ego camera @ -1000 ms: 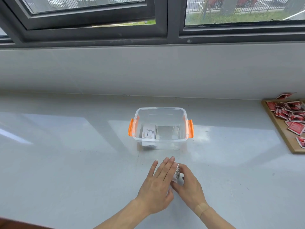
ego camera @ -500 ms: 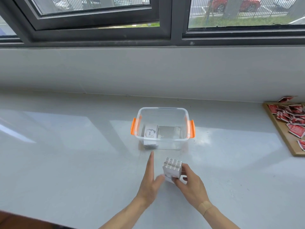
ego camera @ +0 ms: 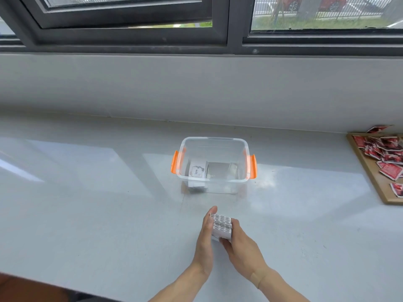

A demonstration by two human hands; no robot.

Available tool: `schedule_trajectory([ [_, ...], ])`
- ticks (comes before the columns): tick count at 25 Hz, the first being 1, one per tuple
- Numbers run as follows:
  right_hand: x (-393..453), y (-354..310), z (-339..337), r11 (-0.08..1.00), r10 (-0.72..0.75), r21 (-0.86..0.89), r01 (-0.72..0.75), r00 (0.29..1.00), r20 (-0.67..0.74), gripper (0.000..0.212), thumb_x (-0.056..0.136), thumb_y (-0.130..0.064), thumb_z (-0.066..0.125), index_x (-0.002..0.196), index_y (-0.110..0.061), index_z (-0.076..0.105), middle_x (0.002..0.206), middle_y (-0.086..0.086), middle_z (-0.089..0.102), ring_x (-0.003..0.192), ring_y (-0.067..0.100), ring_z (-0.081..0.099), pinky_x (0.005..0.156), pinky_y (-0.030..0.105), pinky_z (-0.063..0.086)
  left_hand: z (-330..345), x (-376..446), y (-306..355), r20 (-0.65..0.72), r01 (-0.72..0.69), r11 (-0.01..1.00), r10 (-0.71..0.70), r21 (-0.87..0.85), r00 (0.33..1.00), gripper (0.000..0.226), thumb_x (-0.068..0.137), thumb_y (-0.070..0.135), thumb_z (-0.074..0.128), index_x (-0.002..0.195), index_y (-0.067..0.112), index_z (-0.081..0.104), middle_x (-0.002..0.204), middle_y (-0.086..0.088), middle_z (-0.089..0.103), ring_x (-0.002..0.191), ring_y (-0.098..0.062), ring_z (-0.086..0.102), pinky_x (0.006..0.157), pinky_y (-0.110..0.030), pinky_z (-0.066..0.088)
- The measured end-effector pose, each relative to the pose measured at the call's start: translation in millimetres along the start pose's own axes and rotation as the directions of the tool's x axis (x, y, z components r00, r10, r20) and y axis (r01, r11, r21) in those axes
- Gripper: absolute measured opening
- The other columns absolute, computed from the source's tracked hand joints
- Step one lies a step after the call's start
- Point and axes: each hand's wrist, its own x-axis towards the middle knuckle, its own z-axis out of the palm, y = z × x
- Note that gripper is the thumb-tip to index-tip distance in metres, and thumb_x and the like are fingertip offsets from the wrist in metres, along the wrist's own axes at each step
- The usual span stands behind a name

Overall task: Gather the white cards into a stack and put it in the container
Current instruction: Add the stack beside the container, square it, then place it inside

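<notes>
A stack of white cards (ego camera: 222,226) stands on edge just above the grey counter, squeezed between both hands. My left hand (ego camera: 205,240) presses flat against its left face. My right hand (ego camera: 242,247) grips its right side and bottom from behind. Farther back stands a clear plastic container (ego camera: 214,140) with orange handles. Inside it, on the left, lies a white card (ego camera: 197,171) printed with "love", with more white cards under it.
A wooden tray (ego camera: 375,186) with several red-and-white cards (ego camera: 388,153) sits at the right edge. A grey wall and a dark window frame (ego camera: 235,25) rise behind the counter. The near counter edge runs along the bottom left.
My left hand went from covering the stack to lifting off, then pressed flat against its left side. The stack now stands upright on edge between both hands.
</notes>
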Motion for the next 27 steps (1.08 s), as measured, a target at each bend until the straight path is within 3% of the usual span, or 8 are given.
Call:
schedule_trajectory([
  [4, 3.3, 0.9, -3.5, 0.999, -0.036, 0.005, 0.036, 0.999, -0.036, 0.033, 0.094, -0.032, 0.052, 0.117, -0.037, 0.030, 0.102, -0.013, 0.062, 0.082, 0.015, 0.063, 0.065, 0.032, 0.050, 3.0, 3.4, 5.6, -0.006, -0.030, 0.999, 0.030, 0.017, 1.000, 0.060, 0.080, 0.069, 0.043, 0.133, 0.041, 0.050, 0.135, 0.026, 0.053, 0.125, 0.009, 0.046, 0.100, -0.022, 0.036],
  [7, 3.5, 4.6, -4.6, 0.999, -0.035, -0.034, 0.036, 0.999, 0.031, 0.032, 0.094, -0.032, 0.050, 0.119, -0.035, 0.030, 0.102, -0.012, 0.062, 0.083, 0.016, 0.061, 0.067, 0.035, 0.052, 2.7, 4.2, 3.0, -0.029, 0.008, 1.000, -0.007, 0.026, 1.000, 0.054, 0.081, 0.065, 0.043, 0.127, 0.039, 0.054, 0.134, 0.008, 0.057, 0.120, -0.003, 0.054, 0.105, -0.028, 0.038],
  [9, 5.3, 7.0, -3.8, 0.994, -0.074, -0.079, 0.075, 0.997, 0.022, 0.034, 0.095, -0.033, 0.048, 0.124, -0.030, 0.030, 0.105, -0.009, 0.062, 0.085, 0.019, 0.061, 0.064, 0.035, 0.049, 1.4, 6.1, 2.1, -0.029, 0.017, 0.999, -0.016, 0.030, 0.999, 0.057, 0.077, 0.070, 0.045, 0.124, 0.039, 0.057, 0.130, 0.005, 0.060, 0.117, -0.007, 0.056, 0.104, -0.031, 0.040],
  [14, 5.0, 9.8, 2.1, 0.988, -0.083, -0.128, 0.087, 0.996, 0.033, 0.039, 0.097, -0.035, 0.045, 0.131, -0.022, 0.030, 0.112, -0.002, 0.057, 0.094, 0.021, 0.057, 0.064, 0.037, 0.048, 1.8, 8.3, -2.3, -0.043, 0.054, 0.999, -0.054, 0.000, 0.998, 0.053, 0.081, 0.065, 0.043, 0.123, 0.035, 0.057, 0.130, 0.018, 0.057, 0.106, 0.008, 0.058, 0.086, -0.017, 0.042],
  [19, 9.8, 5.6, -3.9, 0.993, -0.065, -0.089, 0.071, 0.995, 0.075, 0.037, 0.096, -0.032, 0.046, 0.129, -0.024, 0.028, 0.112, -0.004, 0.058, 0.096, 0.020, 0.056, 0.070, 0.038, 0.050, -4.2, 11.8, 3.2, 0.023, 0.085, 0.995, -0.086, 0.042, 0.996, 0.064, 0.070, 0.069, 0.053, 0.124, 0.034, 0.055, 0.122, 0.008, 0.064, 0.109, 0.000, 0.060, 0.091, -0.021, 0.041],
  [21, 14.8, 3.1, -14.1, 0.999, 0.005, -0.046, 0.002, 0.990, 0.141, 0.034, 0.096, -0.031, 0.047, 0.124, -0.027, 0.028, 0.110, -0.004, 0.061, 0.092, 0.022, 0.059, 0.073, 0.039, 0.051, -10.7, 15.7, 10.8, 0.125, 0.103, 0.990, -0.114, 0.093, 0.986, 0.062, 0.071, 0.057, 0.060, 0.127, 0.034, 0.051, 0.123, 0.006, 0.065, 0.114, -0.005, 0.058, 0.095, -0.023, 0.040],
  [24, 24.1, 0.8, -40.5, 0.995, 0.073, 0.032, -0.089, 0.940, 0.334, 0.034, 0.094, -0.036, 0.051, 0.119, -0.027, 0.030, 0.107, -0.004, 0.067, 0.089, 0.018, 0.063, 0.081, 0.037, 0.051, -24.9, 20.5, 24.6, 0.235, 0.053, 0.962, -0.119, 0.269, 0.965, 0.054, 0.075, 0.026, 0.065, 0.126, 0.033, 0.051, 0.117, 0.005, 0.067, 0.106, -0.007, 0.063, 0.087, -0.020, 0.048],
  [27, 28.4, -6.9, -66.1, 0.985, 0.059, 0.118, -0.126, 0.887, 0.458, 0.045, 0.090, -0.040, 0.057, 0.126, -0.031, 0.032, 0.111, -0.012, 0.065, 0.089, 0.008, 0.063, 0.078, 0.030, 0.053, -35.4, 18.5, 33.2, 0.254, -0.035, 0.922, -0.070, 0.386, 0.965, 0.049, 0.073, 0.031, 0.073, 0.119, 0.031, 0.056, 0.114, 0.000, 0.067, 0.098, -0.016, 0.067, 0.083, -0.024, 0.053],
])
